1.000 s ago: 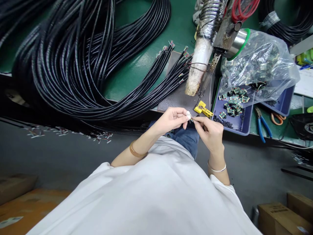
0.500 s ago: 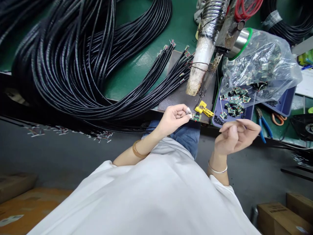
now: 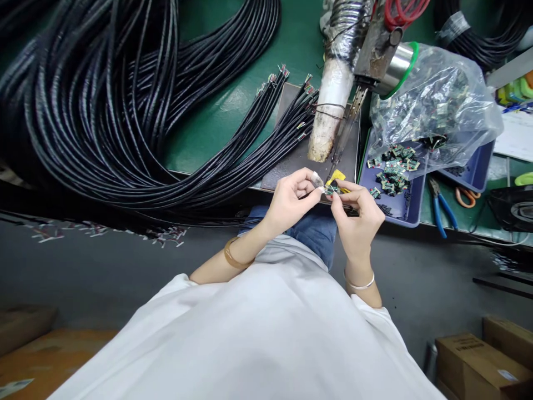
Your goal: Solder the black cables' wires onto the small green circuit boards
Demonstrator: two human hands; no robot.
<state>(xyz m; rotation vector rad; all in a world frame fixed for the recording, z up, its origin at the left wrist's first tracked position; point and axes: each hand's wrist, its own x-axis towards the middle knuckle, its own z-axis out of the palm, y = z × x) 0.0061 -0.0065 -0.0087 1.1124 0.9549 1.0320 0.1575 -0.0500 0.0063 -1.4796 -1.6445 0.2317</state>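
My left hand [image 3: 293,197] is closed in a pinch at the left edge of a small green circuit board [image 3: 332,190], with whitish covers on its fingertips. From the other side my right hand [image 3: 358,210] reaches in, thumb and forefinger pinched over the board. A thin pale strand of solder wire shows at its fingertips, partly hidden. Directly behind the board sits a yellow clip [image 3: 336,176], half covered by my right fingers. The soldering iron [image 3: 343,136] points down at the clip and board from its stand, beside a white wrapped tube [image 3: 328,111].
Bundles of black cable [image 3: 125,139] with stripped ends fill the left. At right a purple tray [image 3: 410,214] holds several circuit boards beneath a clear plastic bag [image 3: 441,105]. Blue-handled pliers [image 3: 441,214] and orange-handled scissors [image 3: 467,197] lie beyond. A solder spool [image 3: 400,69] hangs above.
My right hand has moved left from in front of the tray to the circuit board, its fingertips meeting there. The left hand keeps its pinch. The whole view has shifted slightly.
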